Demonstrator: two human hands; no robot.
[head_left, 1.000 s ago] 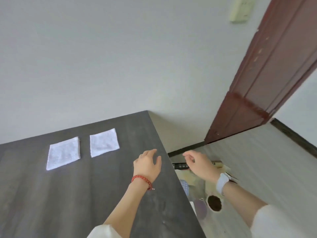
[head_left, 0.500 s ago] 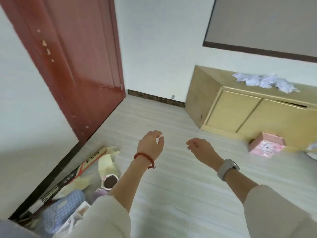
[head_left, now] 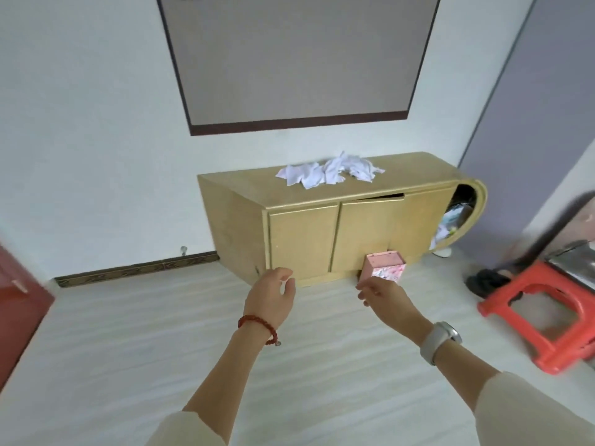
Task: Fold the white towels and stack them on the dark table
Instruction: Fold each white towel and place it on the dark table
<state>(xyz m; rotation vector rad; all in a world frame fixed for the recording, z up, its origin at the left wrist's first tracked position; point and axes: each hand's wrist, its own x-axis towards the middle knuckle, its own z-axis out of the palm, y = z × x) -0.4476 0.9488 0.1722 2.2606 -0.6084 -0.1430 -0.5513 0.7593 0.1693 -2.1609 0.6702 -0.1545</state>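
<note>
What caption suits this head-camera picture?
Both empty hands, left hand and right hand, reach toward crumpled white towels on a wooden cabinet.

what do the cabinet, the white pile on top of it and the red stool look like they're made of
Cabinet: looks like wood or wood-look board with a matt yellowish finish; flat panel doors, no clear grain, so I cannot say which.
White towels: soft cloth, judging by the crumpled folds.
Red stool: probably moulded plastic, with a smooth, even red surface and rounded cut-outs.
</note>
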